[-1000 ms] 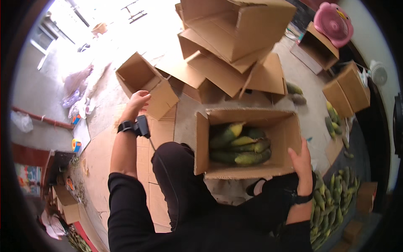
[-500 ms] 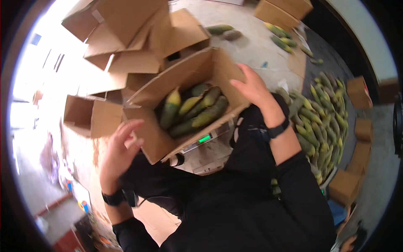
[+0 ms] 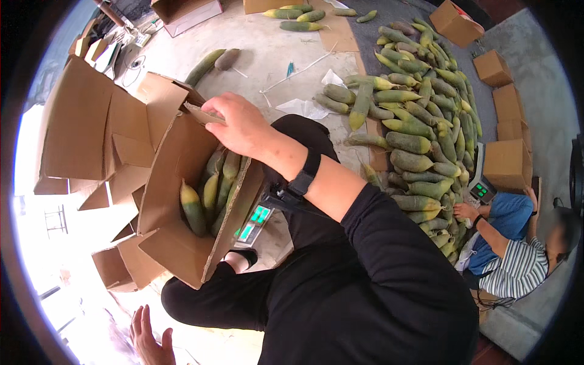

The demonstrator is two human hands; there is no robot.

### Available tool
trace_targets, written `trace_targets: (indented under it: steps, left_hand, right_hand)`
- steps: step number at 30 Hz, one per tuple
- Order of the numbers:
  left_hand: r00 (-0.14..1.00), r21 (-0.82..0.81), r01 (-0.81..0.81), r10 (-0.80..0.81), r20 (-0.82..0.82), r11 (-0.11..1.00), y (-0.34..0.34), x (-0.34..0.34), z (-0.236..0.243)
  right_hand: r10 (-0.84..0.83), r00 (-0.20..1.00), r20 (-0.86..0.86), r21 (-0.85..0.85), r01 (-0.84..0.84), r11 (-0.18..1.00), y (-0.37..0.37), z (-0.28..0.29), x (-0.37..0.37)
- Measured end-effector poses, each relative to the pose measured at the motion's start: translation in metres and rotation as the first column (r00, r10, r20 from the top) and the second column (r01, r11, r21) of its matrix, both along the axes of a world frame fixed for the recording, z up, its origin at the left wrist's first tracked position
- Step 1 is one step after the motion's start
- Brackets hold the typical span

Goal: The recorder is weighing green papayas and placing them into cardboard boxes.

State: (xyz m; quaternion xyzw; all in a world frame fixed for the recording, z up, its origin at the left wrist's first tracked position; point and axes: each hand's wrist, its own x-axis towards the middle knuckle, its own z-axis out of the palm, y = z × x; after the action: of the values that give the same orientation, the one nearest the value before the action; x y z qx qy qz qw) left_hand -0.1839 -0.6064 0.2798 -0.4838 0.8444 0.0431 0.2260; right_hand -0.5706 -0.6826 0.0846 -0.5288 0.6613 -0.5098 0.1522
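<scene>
An uncapped cardboard box (image 3: 176, 146) sits in front of me on a scale (image 3: 252, 226) with a lit green display. Several green radishes (image 3: 193, 210) with yellowish ends lie inside it; the near side wall hides part of them. At the box's far end, my right hand (image 3: 243, 125) grips the top edge, fingers curled over the cardboard. My left hand (image 3: 149, 340) is low at the left, apart from the box, fingers spread and holding nothing.
A large heap of green radishes (image 3: 420, 128) covers the mat on the right. A co-worker (image 3: 514, 258) sits beside it, one hand at the heap near another scale (image 3: 482, 190). Opened cardboard boxes (image 3: 79, 121) stand at the left, more boxes (image 3: 508, 161) along the right.
The view has swung right, bringing the co-worker into sight. My left hand has moved down and away from the box's left side. My right hand has stayed at the box's far end.
</scene>
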Motion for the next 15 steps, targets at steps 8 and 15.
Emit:
trace_targets:
  steps: [8,15]
  left_hand:
    - [0.708,0.084,-0.104,0.133,-0.694,0.991,0.011,-0.074,-0.15]
    - [0.638,0.093,-0.173,0.183,-0.748,0.981,0.011,-0.099,-0.192]
  right_hand:
    - [0.117,0.963,0.243,-0.174,-0.075,0.982,0.028,0.02,-0.047]
    - [-0.333,0.943,0.012,0.311,0.313,0.897,0.132,-0.091,-0.179]
